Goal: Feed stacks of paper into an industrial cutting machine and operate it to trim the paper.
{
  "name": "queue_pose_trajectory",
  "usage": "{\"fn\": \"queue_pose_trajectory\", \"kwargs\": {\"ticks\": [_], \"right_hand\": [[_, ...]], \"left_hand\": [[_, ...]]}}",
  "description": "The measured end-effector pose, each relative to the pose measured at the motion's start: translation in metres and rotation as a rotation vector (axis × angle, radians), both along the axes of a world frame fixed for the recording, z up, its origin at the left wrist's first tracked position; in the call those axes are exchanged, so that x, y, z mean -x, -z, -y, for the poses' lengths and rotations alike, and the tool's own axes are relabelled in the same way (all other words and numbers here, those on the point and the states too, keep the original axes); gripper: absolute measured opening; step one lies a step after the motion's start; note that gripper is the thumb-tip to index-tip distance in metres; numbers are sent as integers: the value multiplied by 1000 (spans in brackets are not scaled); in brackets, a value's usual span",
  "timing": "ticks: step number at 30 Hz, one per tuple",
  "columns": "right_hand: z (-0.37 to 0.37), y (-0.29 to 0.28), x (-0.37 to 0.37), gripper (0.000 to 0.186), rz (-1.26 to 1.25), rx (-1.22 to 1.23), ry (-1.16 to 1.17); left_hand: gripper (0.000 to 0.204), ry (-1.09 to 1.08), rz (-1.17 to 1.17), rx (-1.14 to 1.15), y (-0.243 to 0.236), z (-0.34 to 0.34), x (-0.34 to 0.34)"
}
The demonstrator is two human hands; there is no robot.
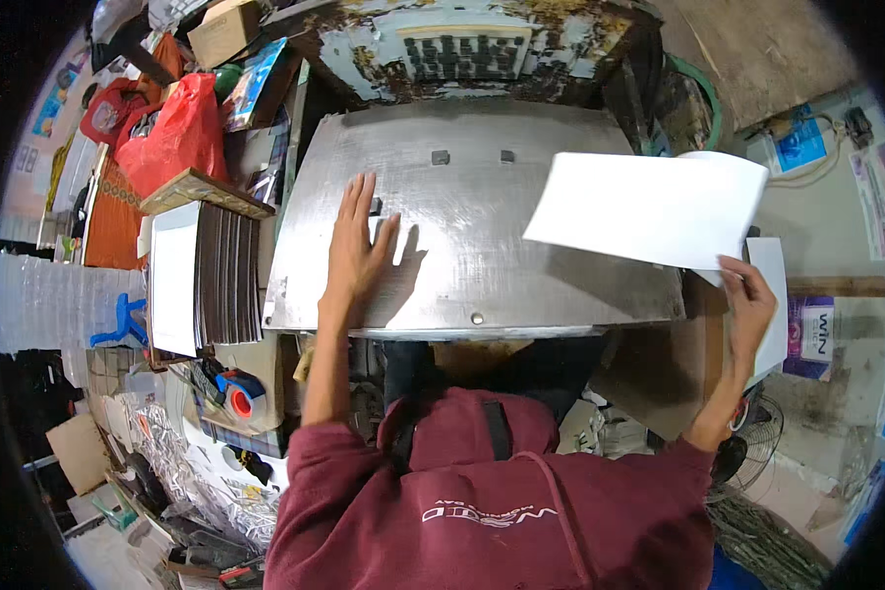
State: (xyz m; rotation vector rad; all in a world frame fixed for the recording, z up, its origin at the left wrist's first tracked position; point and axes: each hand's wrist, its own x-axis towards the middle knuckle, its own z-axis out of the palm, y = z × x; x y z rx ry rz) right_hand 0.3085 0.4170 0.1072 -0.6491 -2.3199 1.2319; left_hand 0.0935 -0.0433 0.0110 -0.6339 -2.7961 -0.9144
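Observation:
My right hand [747, 307] pinches the lower right corner of a white sheet [649, 205]. The sheet hangs over the right part of a bare metal plate [482, 256] and casts a shadow on it. On the plate's left side, my left hand [357, 251] is held flat with fingers stretched out and thumb apart, holding nothing. Two small dark blocks, a left one [441, 157] and a right one [506, 156], sit toward the plate's far side. A third dark block [375, 206] shows beside my left fingers. More white sheets [775, 295] lie next to my right hand.
Behind the plate rises a worn machine frame [580, 49] with peeling paint. At left stands a stack of white-topped sheets [175, 280], with a red plastic bag [182, 138] beyond it. A tape roll [241, 398] lies nearer. A fan [757, 447] stands low at right.

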Motion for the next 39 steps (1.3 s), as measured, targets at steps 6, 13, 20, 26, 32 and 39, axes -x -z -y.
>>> {"fn": "queue_pose_trajectory", "kwargs": {"ticks": [6, 13, 20, 26, 32, 39], "right_hand": [[33, -4, 31, 21, -60, 33, -34], [8, -63, -15, 18, -293, -406, 295], [26, -78, -62, 18, -568, -249, 467], [128, -25, -13, 19, -290, 324, 49], [192, 12, 29, 12, -393, 465, -366], [223, 55, 36, 44, -278, -200, -547]], "left_hand": [[61, -131, 128, -159, 7, 24, -37], [57, -83, -214, -142, -32, -12, -28], [100, 463, -179, -321, -62, -138, -76], [93, 531, -261, -225, -76, -180, -103], [68, 388, 79, -107, -76, -94, -85], [26, 407, 822, -3, -43, -26, -97]]}}
